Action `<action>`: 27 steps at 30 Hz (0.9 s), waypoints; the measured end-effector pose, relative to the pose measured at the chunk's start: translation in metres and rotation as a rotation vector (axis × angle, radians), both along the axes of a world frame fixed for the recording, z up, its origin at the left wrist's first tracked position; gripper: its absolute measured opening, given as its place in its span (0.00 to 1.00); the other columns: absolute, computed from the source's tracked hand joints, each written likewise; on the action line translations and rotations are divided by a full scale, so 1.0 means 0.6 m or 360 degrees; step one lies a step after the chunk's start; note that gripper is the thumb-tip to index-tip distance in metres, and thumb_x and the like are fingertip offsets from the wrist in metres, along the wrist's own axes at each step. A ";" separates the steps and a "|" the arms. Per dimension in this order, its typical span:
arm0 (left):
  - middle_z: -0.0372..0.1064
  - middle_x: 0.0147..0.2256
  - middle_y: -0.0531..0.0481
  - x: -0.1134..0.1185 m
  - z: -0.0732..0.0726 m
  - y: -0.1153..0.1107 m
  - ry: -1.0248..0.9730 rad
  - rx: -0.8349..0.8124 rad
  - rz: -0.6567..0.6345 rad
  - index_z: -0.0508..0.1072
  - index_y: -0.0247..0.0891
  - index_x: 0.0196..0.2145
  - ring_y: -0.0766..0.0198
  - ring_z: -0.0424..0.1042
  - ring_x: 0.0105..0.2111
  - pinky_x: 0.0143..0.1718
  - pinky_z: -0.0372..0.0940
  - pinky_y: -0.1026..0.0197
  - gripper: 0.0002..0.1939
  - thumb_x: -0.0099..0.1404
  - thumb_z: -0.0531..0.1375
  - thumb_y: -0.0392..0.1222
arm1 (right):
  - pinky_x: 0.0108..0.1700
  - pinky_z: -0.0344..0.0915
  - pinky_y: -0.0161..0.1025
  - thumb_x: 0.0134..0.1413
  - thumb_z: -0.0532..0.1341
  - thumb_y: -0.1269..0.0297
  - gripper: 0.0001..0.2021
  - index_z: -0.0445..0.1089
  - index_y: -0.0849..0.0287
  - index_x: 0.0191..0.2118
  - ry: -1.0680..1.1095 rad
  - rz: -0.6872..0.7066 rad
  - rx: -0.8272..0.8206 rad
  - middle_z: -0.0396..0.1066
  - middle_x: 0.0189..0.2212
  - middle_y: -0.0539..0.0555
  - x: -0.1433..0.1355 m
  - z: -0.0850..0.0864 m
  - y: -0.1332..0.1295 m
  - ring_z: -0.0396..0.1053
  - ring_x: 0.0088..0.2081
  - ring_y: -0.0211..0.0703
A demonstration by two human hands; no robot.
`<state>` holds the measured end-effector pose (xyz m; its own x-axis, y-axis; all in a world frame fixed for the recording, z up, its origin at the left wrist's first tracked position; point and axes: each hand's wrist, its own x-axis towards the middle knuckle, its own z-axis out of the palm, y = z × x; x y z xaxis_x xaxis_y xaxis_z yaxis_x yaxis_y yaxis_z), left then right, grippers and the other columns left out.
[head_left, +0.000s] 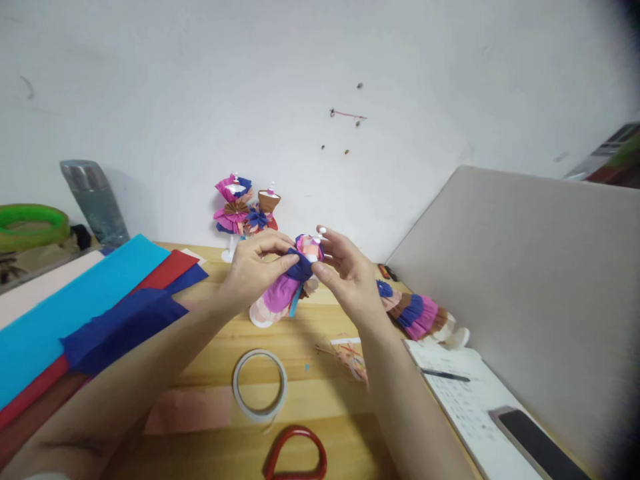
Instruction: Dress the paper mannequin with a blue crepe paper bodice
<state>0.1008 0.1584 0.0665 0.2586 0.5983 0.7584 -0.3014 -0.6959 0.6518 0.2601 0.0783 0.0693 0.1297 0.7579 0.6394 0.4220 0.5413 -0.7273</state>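
– what does the wooden surface carry?
– coloured sheets at the left.
– and the small dress form?
– tilted, in the middle, between the left hand and the right hand.
– their fingers?
– the left ones pinch its dark blue wrap; the right ones hold near its top.

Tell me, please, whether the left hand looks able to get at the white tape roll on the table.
Probably yes: the white tape roll lies uncovered on the table, though the left hand is pinching dark blue material on a small dressed mannequin and would likely need to let go first.
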 end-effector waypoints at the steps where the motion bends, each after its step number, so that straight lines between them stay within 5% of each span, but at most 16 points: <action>1: 0.75 0.31 0.49 0.001 -0.001 -0.003 0.0008 0.0035 0.0033 0.77 0.38 0.24 0.62 0.73 0.35 0.40 0.68 0.59 0.03 0.54 0.66 0.34 | 0.55 0.66 0.52 0.55 0.65 0.53 0.24 0.66 0.49 0.57 0.0017 0.0040 0.0004 0.70 0.55 0.57 0.001 0.000 0.001 0.69 0.55 0.51; 6: 0.72 0.29 0.51 0.005 -0.002 -0.017 0.0045 0.0182 0.0170 0.72 0.38 0.23 0.64 0.71 0.34 0.39 0.66 0.60 0.07 0.56 0.65 0.32 | 0.63 0.59 0.53 0.60 0.60 0.51 0.20 0.68 0.48 0.57 0.0028 0.0144 0.0033 0.67 0.59 0.55 0.005 -0.004 0.005 0.65 0.60 0.51; 13: 0.72 0.28 0.52 0.007 0.001 -0.028 0.0048 0.0231 0.0264 0.71 0.38 0.24 0.64 0.71 0.33 0.38 0.67 0.60 0.07 0.57 0.64 0.32 | 0.61 0.62 0.54 0.52 0.67 0.49 0.33 0.62 0.50 0.62 -0.0110 0.0047 0.0086 0.62 0.63 0.59 0.002 -0.014 0.014 0.65 0.60 0.55; 16: 0.74 0.29 0.51 0.004 0.005 -0.031 0.0056 0.0174 0.0175 0.74 0.37 0.28 0.64 0.73 0.33 0.39 0.69 0.61 0.02 0.57 0.63 0.33 | 0.62 0.62 0.54 0.54 0.65 0.49 0.30 0.63 0.50 0.61 -0.0105 0.0066 0.0143 0.61 0.63 0.59 0.003 -0.015 0.017 0.65 0.60 0.54; 21: 0.76 0.36 0.47 0.001 0.007 -0.025 0.0078 -0.0102 -0.0071 0.76 0.35 0.43 0.64 0.76 0.36 0.42 0.72 0.61 0.13 0.59 0.61 0.34 | 0.63 0.61 0.54 0.57 0.64 0.52 0.26 0.64 0.49 0.59 -0.0068 0.0165 0.0176 0.63 0.62 0.58 0.012 -0.014 0.018 0.65 0.61 0.52; 27: 0.72 0.35 0.49 0.000 0.006 -0.009 0.0009 -0.0134 -0.0141 0.77 0.35 0.41 0.66 0.75 0.34 0.37 0.73 0.65 0.13 0.55 0.65 0.34 | 0.63 0.61 0.53 0.56 0.65 0.53 0.25 0.65 0.48 0.58 -0.0037 0.0243 0.0140 0.63 0.63 0.57 0.009 -0.009 0.016 0.64 0.61 0.52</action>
